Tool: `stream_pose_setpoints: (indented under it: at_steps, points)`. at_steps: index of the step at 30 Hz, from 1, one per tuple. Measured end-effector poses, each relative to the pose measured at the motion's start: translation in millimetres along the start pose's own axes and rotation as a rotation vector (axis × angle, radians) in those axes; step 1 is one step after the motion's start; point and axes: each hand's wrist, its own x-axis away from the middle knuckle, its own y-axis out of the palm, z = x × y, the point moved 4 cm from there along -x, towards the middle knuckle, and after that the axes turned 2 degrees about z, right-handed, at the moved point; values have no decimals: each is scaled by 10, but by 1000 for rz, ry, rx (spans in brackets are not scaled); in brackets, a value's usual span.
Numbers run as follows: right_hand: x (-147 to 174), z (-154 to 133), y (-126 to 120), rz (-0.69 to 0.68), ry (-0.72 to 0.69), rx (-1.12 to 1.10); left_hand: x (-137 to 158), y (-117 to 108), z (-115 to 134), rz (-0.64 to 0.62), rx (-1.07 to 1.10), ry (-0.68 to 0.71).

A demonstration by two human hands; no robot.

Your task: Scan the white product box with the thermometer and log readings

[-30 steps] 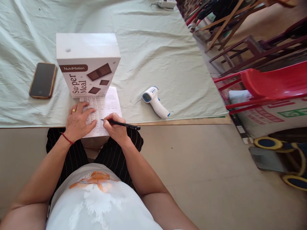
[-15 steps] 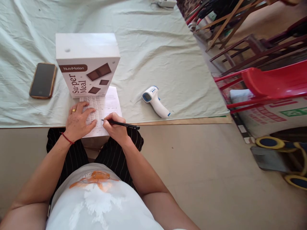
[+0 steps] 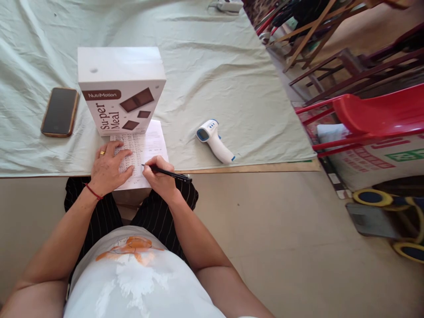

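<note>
A sheet of paper (image 3: 155,137) covered with small writing lies at the table's front edge, its lower part jutting past it. My left hand (image 3: 109,167) rests flat on the sheet's left side, fingers spread, with a ring on one finger. Between the fingers of my right hand (image 3: 162,176) is a black pen (image 3: 174,174), its tip at the paper and its back end pointing right. Just behind the sheet stands a white box (image 3: 122,97) marked "NutriMotion Su-per Meal", covering part of the paper's top.
On the pale green tablecloth (image 3: 205,79) lie a phone (image 3: 59,111) to the left and a white and blue infrared thermometer (image 3: 215,141) to the right. A red plastic chair (image 3: 371,112) and a printed sack (image 3: 367,154) are beyond the table's right side.
The pen tip has shifted very slightly right and the pen's back end has dipped a little. My left hand stays in place on the paper.
</note>
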Motion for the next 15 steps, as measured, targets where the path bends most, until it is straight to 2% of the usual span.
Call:
stream_pose_setpoints:
  at_steps: [11, 15]
  points:
    - [2, -7, -12, -21, -21, -16, 3, -9, 9, 16, -29, 26]
    - [16, 7, -37, 61, -26, -12, 6, -16, 10, 7, -26, 13]
